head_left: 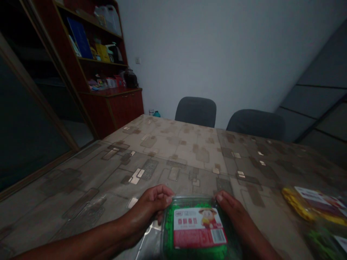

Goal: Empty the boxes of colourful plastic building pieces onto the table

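A clear plastic box [199,251] with bright green contents and a white and red printed label sits at the table's near edge, between my hands. My left hand [153,204] grips its far left corner, thumb on the rim and fingers curled. At the far right corner, my right hand [233,209] pinches the rim with its thumb; its other fingers are mostly hidden behind the box's side. The lid looks shut, and the box's near edge is cut off by the frame.
A yellow-filled labelled pack [311,204] and a green-filled pack [325,242] lie at the right. The patterned cloth covers the table [173,155]. Two grey chairs [195,111] stand behind it, against the wall. A wooden cabinet [119,108] with loaded shelves is at the back left.
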`<state>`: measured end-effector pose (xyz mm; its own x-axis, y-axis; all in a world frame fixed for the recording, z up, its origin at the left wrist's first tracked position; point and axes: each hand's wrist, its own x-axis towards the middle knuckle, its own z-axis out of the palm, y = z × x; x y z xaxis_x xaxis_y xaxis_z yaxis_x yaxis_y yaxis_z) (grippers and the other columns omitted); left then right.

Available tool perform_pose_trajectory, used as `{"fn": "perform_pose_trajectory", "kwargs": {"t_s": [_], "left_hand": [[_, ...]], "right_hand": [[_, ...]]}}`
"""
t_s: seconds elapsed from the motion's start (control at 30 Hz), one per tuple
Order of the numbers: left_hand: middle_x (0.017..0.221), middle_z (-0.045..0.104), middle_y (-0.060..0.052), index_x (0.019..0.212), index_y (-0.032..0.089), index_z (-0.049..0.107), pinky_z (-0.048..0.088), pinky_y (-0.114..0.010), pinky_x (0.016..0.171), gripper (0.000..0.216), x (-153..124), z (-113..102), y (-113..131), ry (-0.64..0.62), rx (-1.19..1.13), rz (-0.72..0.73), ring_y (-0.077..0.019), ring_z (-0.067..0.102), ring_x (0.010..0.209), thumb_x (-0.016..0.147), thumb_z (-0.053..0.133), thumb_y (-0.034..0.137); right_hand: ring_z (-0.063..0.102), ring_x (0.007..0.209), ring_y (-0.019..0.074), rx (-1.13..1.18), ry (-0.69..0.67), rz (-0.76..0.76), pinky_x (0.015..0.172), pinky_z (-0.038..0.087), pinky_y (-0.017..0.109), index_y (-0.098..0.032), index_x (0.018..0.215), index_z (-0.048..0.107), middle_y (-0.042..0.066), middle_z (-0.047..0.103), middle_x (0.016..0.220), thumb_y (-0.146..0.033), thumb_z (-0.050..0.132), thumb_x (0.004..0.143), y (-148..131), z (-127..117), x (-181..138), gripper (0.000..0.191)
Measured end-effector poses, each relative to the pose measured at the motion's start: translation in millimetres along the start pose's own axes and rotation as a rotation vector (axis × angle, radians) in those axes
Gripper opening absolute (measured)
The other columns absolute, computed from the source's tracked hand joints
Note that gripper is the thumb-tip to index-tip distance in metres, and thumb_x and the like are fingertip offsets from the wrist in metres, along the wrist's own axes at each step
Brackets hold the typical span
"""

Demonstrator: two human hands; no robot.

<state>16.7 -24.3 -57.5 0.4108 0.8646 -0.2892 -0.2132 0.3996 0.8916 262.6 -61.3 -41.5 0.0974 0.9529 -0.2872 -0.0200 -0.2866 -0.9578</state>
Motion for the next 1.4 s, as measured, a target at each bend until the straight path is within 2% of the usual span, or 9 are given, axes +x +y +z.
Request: {"fn": "perform_pose_trajectory", "kwargs": {"t_s": [0.17,0.3,0.37,0.47,0.57,0.63,0.93,1.1,1.4], "left_hand": [[0.066,0.054,0.003,0.089,0.015,0.057,0.037,-0.02,0.049,0.036,-3,-1,2,-0.04,0.132,0.072,-0.0102,0.05,0.055,0.08,0.07,0.047],[0.106,0.064,-0.007,0.117,0.021,0.058,0.048,-0.035,0.084,0.031,-15,-1,19,0.011,0.702,0.358,-0.0224,0.059,0.096,0.091,0.056,0.037],[0.136,0.053,-0.009,0.131,0.027,0.052,0.034,-0.045,0.106,0.038,-19,2,22,-0.006,1.009,0.545,-0.0278,0.046,0.126,0.094,0.051,0.03],[0.156,0.031,-0.007,0.145,0.029,0.037,0.018,-0.053,0.116,0.055,-19,7,12,-0.215,1.269,0.707,-0.0327,0.026,0.142,0.093,0.052,0.035],[0.159,0.013,-0.016,0.154,0.021,0.014,0.012,-0.061,0.115,0.088,-13,13,-8,-0.417,1.4,0.693,-0.039,0.014,0.144,0.084,0.063,0.043],[0.158,0.006,-0.019,0.154,0.019,0.009,0.009,-0.065,0.113,0.092,-10,14,-19,-0.429,1.461,0.659,-0.0411,0.009,0.144,0.083,0.064,0.04],[0.155,0.004,-0.023,0.153,0.02,0.018,0.007,-0.073,0.107,0.092,-8,14,-30,-0.386,1.544,0.711,-0.0475,0.008,0.142,0.082,0.069,0.046],[0.156,0.009,-0.022,0.151,0.024,0.024,0.01,-0.074,0.105,0.078,-9,15,-32,-0.389,1.568,0.669,-0.0463,0.011,0.142,0.087,0.065,0.042],[0.156,0.01,-0.024,0.152,0.022,0.023,0.01,-0.074,0.106,0.091,-23,31,-1,-0.458,1.568,0.597,-0.0483,0.01,0.142,0.08,0.067,0.054]], "right_hand": [[0.05,0.059,0.0136,-0.08,-0.048,-0.066,0.054,0.041,0.023,-0.021,0.073,0.051,-0.005,0.049,0.064,-0.06,0.056,0.083,4,-2,2,0.041],[0.052,0.059,0.0144,-0.144,-0.022,-0.092,0.054,0.041,0.024,-0.02,0.072,0.053,-0.004,0.053,0.064,-0.06,0.055,0.083,3,-3,-1,0.041],[0.054,0.059,0.0152,-0.163,-0.01,-0.093,0.053,0.042,0.024,-0.02,0.073,0.055,-0.003,0.055,0.065,-0.059,0.055,0.083,2,-3,-2,0.04],[0.054,0.06,0.0157,-0.192,-0.004,-0.123,0.054,0.042,0.024,-0.02,0.078,0.059,-0.003,0.056,0.066,-0.057,0.054,0.084,2,-3,-2,0.039],[0.055,0.062,0.0167,-0.265,0.006,-0.202,0.055,0.044,0.025,-0.019,0.078,0.062,-0.001,0.058,0.067,-0.057,0.052,0.086,1,-4,-1,0.04],[0.057,0.064,0.0178,-0.329,0.01,-0.224,0.057,0.046,0.026,-0.019,0.08,0.063,0.0,0.061,0.069,-0.059,0.046,0.089,-1,-6,-3,0.045],[0.069,0.091,0.0268,-0.631,0.029,-0.18,0.079,0.051,0.034,-0.024,0.13,0.056,0.008,0.074,0.099,-0.063,0.033,0.092,5,-10,-28,0.059],[0.07,0.091,0.028,-0.66,0.051,-0.191,0.084,0.051,0.039,-0.023,0.136,0.052,0.01,0.074,0.104,-0.062,0.028,0.094,19,-12,-29,0.062],[0.071,0.089,0.0269,-0.557,0.091,-0.247,0.077,0.054,0.036,-0.022,0.134,0.054,0.009,0.076,0.098,-0.061,0.033,0.094,23,-7,-30,0.06]]}}
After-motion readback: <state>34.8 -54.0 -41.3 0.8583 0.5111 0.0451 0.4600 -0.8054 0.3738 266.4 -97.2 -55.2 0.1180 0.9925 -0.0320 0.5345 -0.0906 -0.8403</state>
